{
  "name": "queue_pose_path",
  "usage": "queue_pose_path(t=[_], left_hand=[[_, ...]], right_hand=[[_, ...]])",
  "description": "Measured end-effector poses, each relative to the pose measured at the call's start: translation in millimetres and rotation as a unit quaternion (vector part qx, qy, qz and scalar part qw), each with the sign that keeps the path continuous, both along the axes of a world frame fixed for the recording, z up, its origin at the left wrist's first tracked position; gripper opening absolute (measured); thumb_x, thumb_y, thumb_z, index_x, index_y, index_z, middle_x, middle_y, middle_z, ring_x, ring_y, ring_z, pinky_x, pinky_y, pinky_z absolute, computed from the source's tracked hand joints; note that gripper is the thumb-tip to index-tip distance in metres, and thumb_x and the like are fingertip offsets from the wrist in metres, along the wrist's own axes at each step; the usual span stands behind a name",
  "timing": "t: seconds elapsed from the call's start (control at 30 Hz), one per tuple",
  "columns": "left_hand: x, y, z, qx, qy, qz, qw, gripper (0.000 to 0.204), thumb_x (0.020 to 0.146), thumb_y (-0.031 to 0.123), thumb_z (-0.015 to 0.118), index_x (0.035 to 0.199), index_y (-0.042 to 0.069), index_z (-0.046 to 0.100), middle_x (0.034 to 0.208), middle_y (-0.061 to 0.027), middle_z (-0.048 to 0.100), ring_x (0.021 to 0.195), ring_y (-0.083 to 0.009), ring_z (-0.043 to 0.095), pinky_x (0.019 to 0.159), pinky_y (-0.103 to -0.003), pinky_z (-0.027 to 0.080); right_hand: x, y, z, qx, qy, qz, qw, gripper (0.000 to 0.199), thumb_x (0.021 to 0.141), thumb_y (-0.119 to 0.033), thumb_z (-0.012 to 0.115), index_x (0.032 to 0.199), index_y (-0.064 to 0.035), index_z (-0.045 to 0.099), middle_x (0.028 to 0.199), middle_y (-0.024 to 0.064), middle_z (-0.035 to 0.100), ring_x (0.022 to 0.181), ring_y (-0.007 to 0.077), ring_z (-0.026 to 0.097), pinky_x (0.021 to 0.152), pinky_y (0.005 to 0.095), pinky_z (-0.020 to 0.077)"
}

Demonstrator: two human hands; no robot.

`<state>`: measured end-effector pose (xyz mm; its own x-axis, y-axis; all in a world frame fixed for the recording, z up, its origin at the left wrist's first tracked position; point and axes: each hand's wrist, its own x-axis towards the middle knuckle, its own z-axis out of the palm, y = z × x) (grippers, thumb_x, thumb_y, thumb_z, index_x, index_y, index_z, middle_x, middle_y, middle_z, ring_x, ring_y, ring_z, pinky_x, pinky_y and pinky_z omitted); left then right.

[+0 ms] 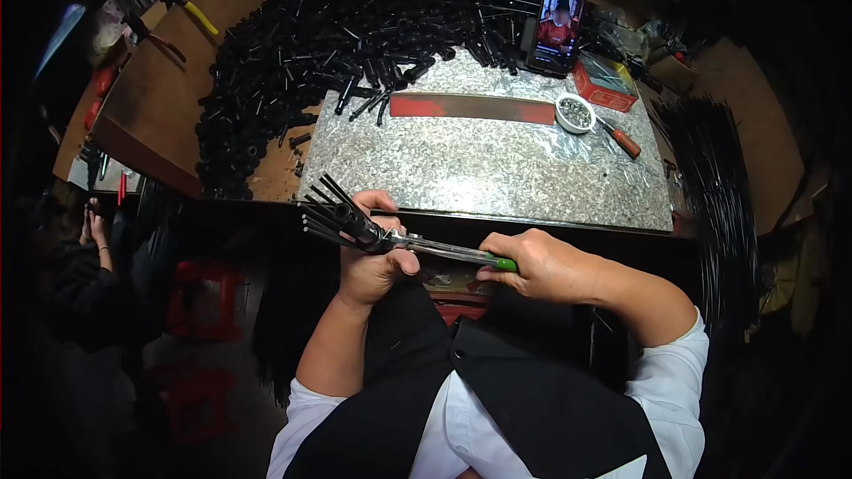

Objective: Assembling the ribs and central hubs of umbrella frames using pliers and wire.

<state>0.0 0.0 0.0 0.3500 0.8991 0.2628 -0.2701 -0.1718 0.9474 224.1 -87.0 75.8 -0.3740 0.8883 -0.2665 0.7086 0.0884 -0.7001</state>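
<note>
The left hand (373, 257) has its fingers clamped round a black tube-shaped part (355, 226) with several thin black rods fanning out of its far end, held just in front of the near edge of the worktop (497, 168). The right hand (537, 264) has its fingers closed on the green handle of a screwdriver (453, 252), whose metal shaft runs left and meets the black part at the left hand. Both hands hang over the person's lap, clear of the grey speckled slab.

On the slab lie a long red strip (470, 107), a small white bowl (575, 113) of small metal bits, and another screwdriver with an orange handle (621, 139). Behind, a big heap of black parts (337, 35) curves round; a phone (556, 28) stands propped against it, next to a red box (603, 82).
</note>
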Motion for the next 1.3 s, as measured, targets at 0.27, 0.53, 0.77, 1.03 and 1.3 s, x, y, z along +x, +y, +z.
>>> queue_pose_path(t=[0.27, 0.53, 0.77, 1.03, 1.3], left_hand=[[-10, 8, 2, 0.015, 0.002, -0.072, 0.997, 0.059, 0.049, 0.051, 0.083, 0.06, 0.007, 0.046, 0.09, -0.0014, 0.047, 0.074, -0.009, 0.047, 0.066, -0.026, 0.039], [-12, 10, 9, -0.022, 0.007, -0.157, 0.987, 0.056, 0.051, 0.041, 0.087, 0.052, 0.009, 0.041, 0.097, -0.0015, 0.047, 0.073, -0.0095, 0.049, 0.065, -0.027, 0.038], [4, 3, 17, -0.015, -0.005, -0.154, 0.988, 0.071, 0.044, 0.04, 0.09, 0.087, 0.01, 0.043, 0.076, 0.0044, 0.041, 0.072, -0.0061, 0.041, 0.063, -0.023, 0.032], [8, 2, 10, 0.051, 0.074, -0.158, 0.983, 0.067, 0.057, 0.006, 0.089, 0.087, 0.015, 0.03, 0.067, 0.0076, 0.028, 0.058, -0.0028, 0.027, 0.051, -0.02, 0.024], [7, 0, 5, -0.04, -0.069, -0.193, 0.978, 0.063, 0.061, 0.009, 0.088, 0.084, 0.014, 0.03, 0.067, 0.008, 0.025, 0.056, -0.0023, 0.025, 0.048, -0.021, 0.021]], right_hand=[[7, -8, 7, 0.219, -0.043, -0.013, 0.975, 0.041, 0.078, -0.019, 0.072, 0.113, -0.006, 0.056, 0.088, 0.0173, 0.065, 0.076, 0.0347, 0.064, 0.061, 0.0398, 0.0498], [15, -15, 29, 0.375, -0.264, 0.024, 0.888, 0.063, 0.076, -0.018, 0.068, 0.136, -0.0187, 0.047, 0.067, 0.0072, 0.043, 0.053, 0.0223, 0.048, 0.048, 0.0356, 0.0408], [14, -18, 38, 0.397, -0.303, 0.043, 0.865, 0.06, 0.077, -0.013, 0.063, 0.135, -0.0183, 0.048, 0.067, 0.0067, 0.042, 0.054, 0.02, 0.049, 0.048, 0.034, 0.041], [17, -19, 35, 0.338, -0.339, 0.07, 0.875, 0.063, 0.078, -0.008, 0.059, 0.138, -0.0161, 0.043, 0.07, 0.0093, 0.048, 0.057, 0.024, 0.055, 0.05, 0.0361, 0.046], [13, -13, 26, 0.227, -0.237, 0.047, 0.943, 0.062, 0.079, -0.009, 0.06, 0.138, -0.0157, 0.043, 0.072, 0.0134, 0.055, 0.058, 0.0315, 0.058, 0.053, 0.0415, 0.0481]])
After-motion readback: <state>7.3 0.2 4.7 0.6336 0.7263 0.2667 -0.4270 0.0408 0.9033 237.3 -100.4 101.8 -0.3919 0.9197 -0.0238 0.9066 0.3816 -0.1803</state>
